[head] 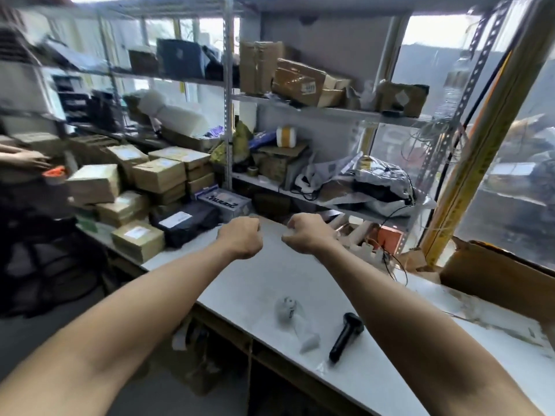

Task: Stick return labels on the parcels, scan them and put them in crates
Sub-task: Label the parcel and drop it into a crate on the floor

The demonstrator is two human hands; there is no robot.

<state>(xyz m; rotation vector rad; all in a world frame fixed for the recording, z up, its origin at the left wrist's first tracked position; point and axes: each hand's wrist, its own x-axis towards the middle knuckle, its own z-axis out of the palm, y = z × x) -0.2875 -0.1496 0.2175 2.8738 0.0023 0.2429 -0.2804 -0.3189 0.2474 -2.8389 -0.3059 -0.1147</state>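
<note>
both hands are hovering over the bench (375, 370); the left hand (240, 237) is curling closed, seemingly on nothing, while the right hand (304, 232) is pinching something small and pale, possibly a label. parcels (138, 240) are lying stacked at the left, the scanner (345, 336) nearer. judgement: labelling step; next, a parcel needs fetching.

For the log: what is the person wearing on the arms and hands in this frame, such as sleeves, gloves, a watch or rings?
Nothing that shows. Both forearms are bare from the bottom edge of the picture to the wrists, with no sleeve cuff in view. The left hand and the right hand wear no gloves, and neither wrist carries a watch or band. The fingers are turned away and blurred, so rings cannot be ruled out.
</note>
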